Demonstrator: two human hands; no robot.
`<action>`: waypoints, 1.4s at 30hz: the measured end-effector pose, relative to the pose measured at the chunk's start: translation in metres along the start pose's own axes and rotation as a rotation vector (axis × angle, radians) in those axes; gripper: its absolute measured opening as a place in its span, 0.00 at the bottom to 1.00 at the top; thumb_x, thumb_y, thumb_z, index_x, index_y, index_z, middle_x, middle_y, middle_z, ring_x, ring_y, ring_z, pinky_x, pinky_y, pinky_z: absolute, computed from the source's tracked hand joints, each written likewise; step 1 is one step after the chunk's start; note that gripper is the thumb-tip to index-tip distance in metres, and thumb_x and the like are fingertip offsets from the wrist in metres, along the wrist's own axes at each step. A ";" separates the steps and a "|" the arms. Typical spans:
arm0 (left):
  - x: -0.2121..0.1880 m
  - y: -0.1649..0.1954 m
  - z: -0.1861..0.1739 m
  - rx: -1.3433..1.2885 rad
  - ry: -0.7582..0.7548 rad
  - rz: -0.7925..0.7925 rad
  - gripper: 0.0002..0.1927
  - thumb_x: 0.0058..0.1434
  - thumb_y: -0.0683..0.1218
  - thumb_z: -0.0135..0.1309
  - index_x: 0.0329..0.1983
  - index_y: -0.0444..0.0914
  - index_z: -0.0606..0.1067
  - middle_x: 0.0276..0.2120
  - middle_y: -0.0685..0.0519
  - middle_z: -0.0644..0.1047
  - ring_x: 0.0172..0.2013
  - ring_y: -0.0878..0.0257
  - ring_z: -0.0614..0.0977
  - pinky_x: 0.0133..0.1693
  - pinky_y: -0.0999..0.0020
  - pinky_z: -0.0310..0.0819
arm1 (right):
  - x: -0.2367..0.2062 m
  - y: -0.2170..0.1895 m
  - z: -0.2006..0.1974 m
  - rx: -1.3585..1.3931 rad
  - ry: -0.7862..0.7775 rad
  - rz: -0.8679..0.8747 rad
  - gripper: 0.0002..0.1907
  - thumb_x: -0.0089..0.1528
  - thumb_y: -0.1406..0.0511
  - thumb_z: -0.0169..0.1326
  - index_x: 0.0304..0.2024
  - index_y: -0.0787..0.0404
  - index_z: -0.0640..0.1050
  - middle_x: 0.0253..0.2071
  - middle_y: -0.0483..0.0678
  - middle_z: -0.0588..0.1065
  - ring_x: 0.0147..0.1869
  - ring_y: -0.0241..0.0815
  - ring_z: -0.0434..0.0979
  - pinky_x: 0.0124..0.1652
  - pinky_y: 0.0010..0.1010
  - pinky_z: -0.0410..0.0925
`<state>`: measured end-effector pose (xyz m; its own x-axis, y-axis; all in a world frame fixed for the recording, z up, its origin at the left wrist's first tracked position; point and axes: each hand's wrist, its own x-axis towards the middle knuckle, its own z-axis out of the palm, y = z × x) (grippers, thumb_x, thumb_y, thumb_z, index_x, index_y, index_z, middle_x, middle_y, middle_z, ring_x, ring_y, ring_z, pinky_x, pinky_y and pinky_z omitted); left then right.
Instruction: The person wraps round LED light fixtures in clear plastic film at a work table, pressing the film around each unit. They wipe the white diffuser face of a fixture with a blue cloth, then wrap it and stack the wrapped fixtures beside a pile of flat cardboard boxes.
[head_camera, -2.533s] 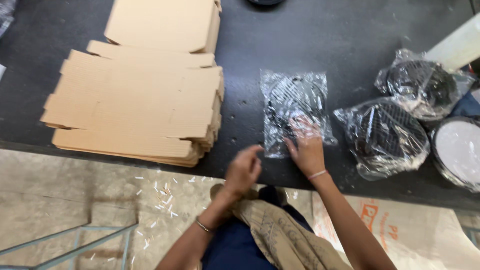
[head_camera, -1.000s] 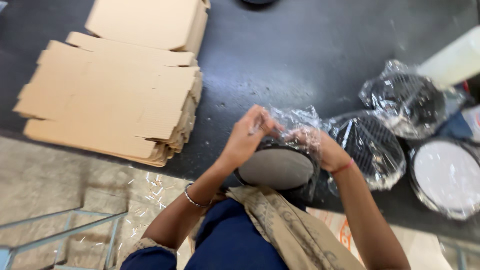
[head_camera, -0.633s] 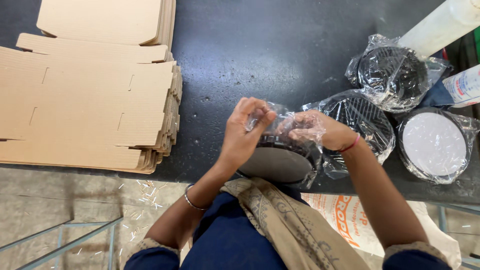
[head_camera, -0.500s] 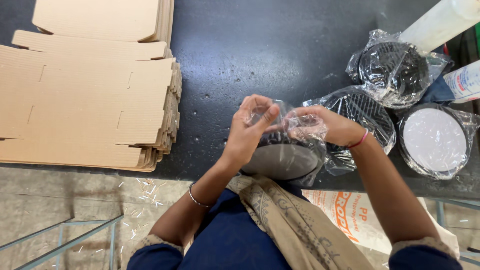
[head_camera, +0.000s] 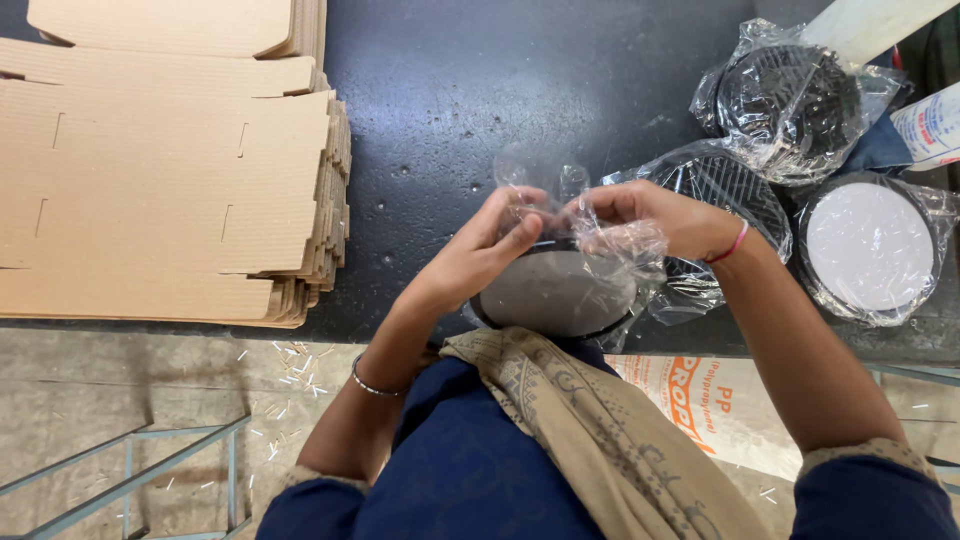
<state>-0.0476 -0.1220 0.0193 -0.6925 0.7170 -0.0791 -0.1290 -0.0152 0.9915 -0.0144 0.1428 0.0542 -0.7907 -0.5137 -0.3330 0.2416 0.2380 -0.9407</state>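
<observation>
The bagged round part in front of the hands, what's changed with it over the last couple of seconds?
It was lifted off the black table toward the body. Both the left hand and right hand now pinch the clear bag above the round part. The cardboard stack and other bagged parts stayed put.

surface (head_camera: 500, 90): carries everything
left: flat cardboard stack (head_camera: 170, 170), at near edge
centre, near edge: round part in bag (head_camera: 560, 290), between both hands
right: three bagged round parts (head_camera: 790, 100), touching, one just behind the bag
far right: bottle (head_camera: 935, 125)
</observation>
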 end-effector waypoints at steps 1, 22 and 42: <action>-0.003 -0.001 0.000 -0.080 -0.008 0.016 0.22 0.70 0.57 0.46 0.60 0.39 0.66 0.54 0.50 0.76 0.57 0.62 0.76 0.58 0.64 0.73 | 0.001 -0.002 0.001 0.015 0.001 0.013 0.23 0.61 0.65 0.60 0.58 0.64 0.78 0.46 0.43 0.80 0.47 0.30 0.78 0.46 0.25 0.72; -0.006 -0.018 0.007 -0.335 0.196 0.038 0.10 0.71 0.49 0.54 0.44 0.37 0.75 0.37 0.59 0.76 0.40 0.73 0.77 0.46 0.75 0.78 | 0.021 -0.009 0.018 -0.797 0.041 -0.229 0.13 0.64 0.61 0.56 0.45 0.64 0.80 0.31 0.57 0.80 0.30 0.52 0.79 0.34 0.38 0.72; -0.031 0.047 0.048 0.731 0.139 0.503 0.17 0.69 0.49 0.56 0.54 0.35 0.72 0.45 0.42 0.80 0.46 0.47 0.83 0.48 0.54 0.78 | -0.005 0.013 0.010 -0.532 0.077 -0.335 0.21 0.54 0.72 0.59 0.51 0.63 0.78 0.42 0.54 0.82 0.43 0.46 0.85 0.45 0.33 0.73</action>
<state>0.0018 -0.1111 0.0734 -0.6310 0.6537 0.4178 0.6640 0.1766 0.7266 -0.0021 0.1402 0.0427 -0.8179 -0.5753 -0.0017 -0.3232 0.4621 -0.8258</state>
